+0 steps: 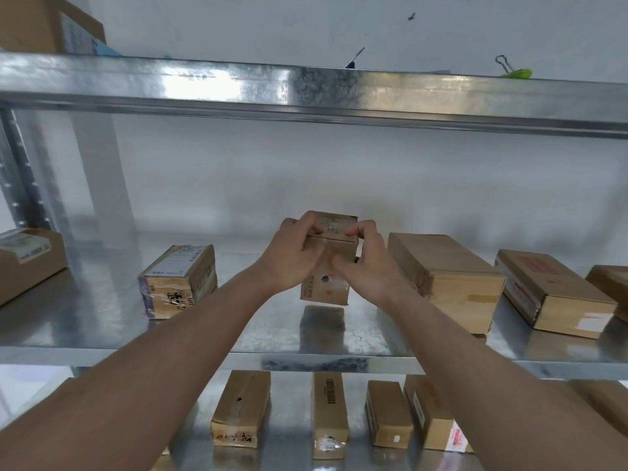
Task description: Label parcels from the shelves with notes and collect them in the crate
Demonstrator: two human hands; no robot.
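Both hands are on it now: my left hand (292, 256) curls over the top left corner of the small brown cardboard parcel (329, 263), fingers hooked onto its top face and thumb down the near face, and my right hand (365, 263) mirrors it on the right edge, fingers curled over the top and thumb tip pressing the near face. So each hand is clamped on the box, neither one spread flat. The parcel looks tipped up off the shiny galvanised metal middle shelf (102, 321), its near face towards me and a dark reflection showing on the steel just beneath it.

To do this pickup well, I judge I want the grip even on both sides, lift straight towards me, and keep clear of the long tan cardboard box (452, 273) sitting just to the right. I see no note on the parcel from here, so labelling is probably yet to come, and the crate is out of view.

Both forearms reach forward from the near edge, converging at the box, wrists roughly level.

Further out: a taped cardboard box with a white printed label (178, 280) stands apart to the left, and a row of narrow boxes lies on the lower shelf (289, 450).
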